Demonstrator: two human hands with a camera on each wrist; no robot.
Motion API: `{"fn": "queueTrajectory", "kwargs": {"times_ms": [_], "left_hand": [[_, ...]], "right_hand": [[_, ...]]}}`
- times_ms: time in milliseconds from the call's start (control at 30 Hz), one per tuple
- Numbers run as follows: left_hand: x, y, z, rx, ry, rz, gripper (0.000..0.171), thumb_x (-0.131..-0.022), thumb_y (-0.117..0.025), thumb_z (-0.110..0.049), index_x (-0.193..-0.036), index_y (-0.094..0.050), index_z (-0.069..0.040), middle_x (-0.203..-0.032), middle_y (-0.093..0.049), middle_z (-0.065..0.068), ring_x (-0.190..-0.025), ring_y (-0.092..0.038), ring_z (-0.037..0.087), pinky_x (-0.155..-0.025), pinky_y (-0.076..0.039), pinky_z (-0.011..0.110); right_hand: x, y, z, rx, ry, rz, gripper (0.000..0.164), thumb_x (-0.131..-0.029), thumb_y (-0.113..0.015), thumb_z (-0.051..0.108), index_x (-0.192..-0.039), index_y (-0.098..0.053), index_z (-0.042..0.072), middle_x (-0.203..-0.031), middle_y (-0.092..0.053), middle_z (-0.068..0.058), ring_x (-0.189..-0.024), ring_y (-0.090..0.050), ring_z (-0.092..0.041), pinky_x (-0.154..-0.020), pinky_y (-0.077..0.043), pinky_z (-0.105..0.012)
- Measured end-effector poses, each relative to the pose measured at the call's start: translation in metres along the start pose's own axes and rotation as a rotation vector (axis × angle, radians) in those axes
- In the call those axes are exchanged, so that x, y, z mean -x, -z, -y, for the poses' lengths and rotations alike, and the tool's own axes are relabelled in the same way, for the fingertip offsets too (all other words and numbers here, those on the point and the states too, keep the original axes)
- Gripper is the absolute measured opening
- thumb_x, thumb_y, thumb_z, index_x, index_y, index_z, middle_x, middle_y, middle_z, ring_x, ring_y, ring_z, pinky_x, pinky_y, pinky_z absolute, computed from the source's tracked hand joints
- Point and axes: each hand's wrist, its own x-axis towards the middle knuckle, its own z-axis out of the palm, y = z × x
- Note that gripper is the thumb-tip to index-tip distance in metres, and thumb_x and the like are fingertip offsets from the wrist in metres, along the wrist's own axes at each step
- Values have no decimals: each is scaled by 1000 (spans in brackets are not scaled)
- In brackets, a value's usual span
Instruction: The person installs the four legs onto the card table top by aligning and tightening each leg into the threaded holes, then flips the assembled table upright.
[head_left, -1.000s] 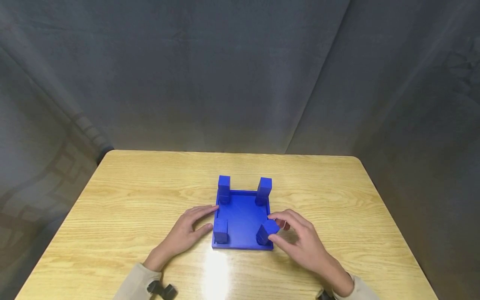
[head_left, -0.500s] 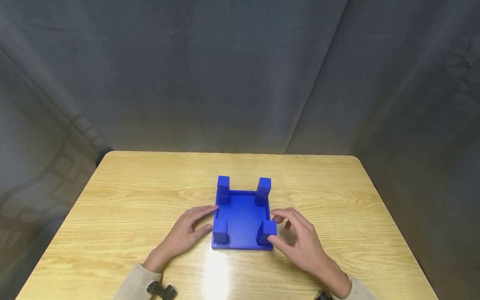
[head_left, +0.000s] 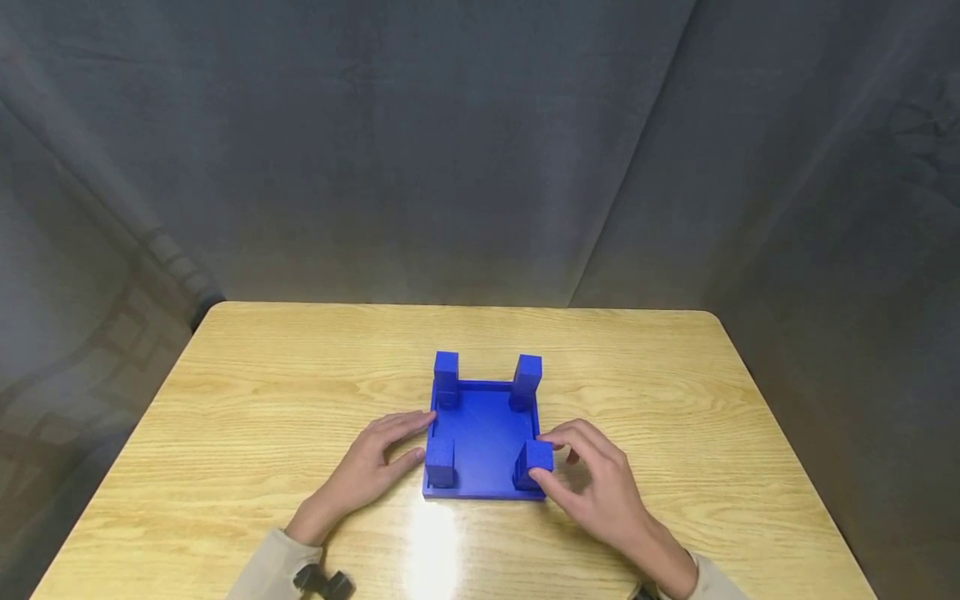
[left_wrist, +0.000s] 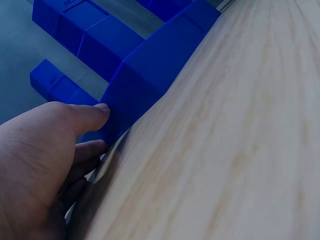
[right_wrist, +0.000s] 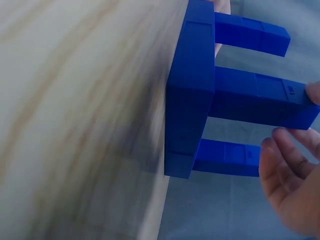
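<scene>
On the table lies a square blue base point(head_left: 486, 433) with a low rim, and an upright blue post stands at each corner. My right hand point(head_left: 600, 479) pinches the top of the front right post point(head_left: 538, 454) between thumb and fingers. In the right wrist view this post point(right_wrist: 260, 97) meets the base squarely. My left hand point(head_left: 367, 462) lies along the base's left side, its fingers extended and touching the rim. The left wrist view shows the left thumb point(left_wrist: 92, 117) against the base's side wall point(left_wrist: 145, 80). Nearest that hand is the front left post point(head_left: 441, 462).
The back left post point(head_left: 447, 375) and back right post point(head_left: 527, 379) rise at the far corners. The wooden table point(head_left: 315, 358) extends around the base. Grey curtains point(head_left: 390, 150) hang behind and at both sides.
The front right post has turned from an angled stance to square with the base. My right fingers loosened from it half a second ago and now grip it again. My left hand has stayed still.
</scene>
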Motion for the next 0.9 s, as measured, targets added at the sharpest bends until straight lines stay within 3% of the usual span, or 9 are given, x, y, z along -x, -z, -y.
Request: {"fn": "queueTrajectory", "kwargs": {"times_ms": [233,400,500,567,667,767,900], "left_hand": [[1,2,-1,-3,-9,-6,50,-101,-80,-13,-150,-70,-10,-152,-70,8,-137,-67,37,-115,-51,65],[2,2,0,4,-5,-11,50,-101,-80,-13,-150,-70,-10,-151,-70,9,-138,-67,37,-115,-51,66],[3,2,0,-5,8,-8,51,-101,-81,-15,-151,-70,-13,-151,-70,9,-138,-67,37,-115,-51,66],[3,2,0,-4,27,-3,53,-101,-81,-17,-152,-69,-16,-152,-70,8,-138,-66,37,-116,-51,67],[3,2,-1,-3,48,9,54,-101,-81,-21,-154,-68,-19,-153,-69,7,-140,-65,36,-117,-50,66],[2,2,-2,4,61,20,56,-101,-82,-23,-155,-67,-20,-154,-68,6,-141,-64,36,-119,-49,66],[2,3,-3,-4,71,38,61,-99,-84,-24,-156,-65,-20,-156,-67,8,-142,-63,37,-120,-48,66]], "right_hand": [[-1,-3,-1,7,3,-18,36,-104,-78,47,-112,-75,12,-107,-76,0,-92,-70,-15,-67,-60,-24],[0,-4,-1,-18,21,-22,33,-97,-89,31,-118,-75,10,-106,-75,-2,-93,-69,-15,-69,-60,-23],[1,-4,-3,-49,24,-8,42,-94,-91,26,-125,-73,5,-108,-75,-4,-95,-68,-15,-72,-60,-24],[1,-3,-6,-85,8,12,51,-97,-88,34,-133,-70,3,-111,-75,-4,-99,-68,-14,-74,-60,-24],[2,-1,-15,-162,8,43,54,-110,-71,40,-145,-62,-1,-116,-73,-10,-105,-68,-17,-78,-60,-28],[4,0,-25,-228,-25,55,44,-114,-56,16,-154,-55,-2,-120,-71,-16,-110,-68,-21,-83,-60,-30],[12,-1,-35,-283,-149,55,58,-104,-52,-12,-160,-47,-3,-128,-67,-25,-118,-68,-23,-92,-59,-26]]}}
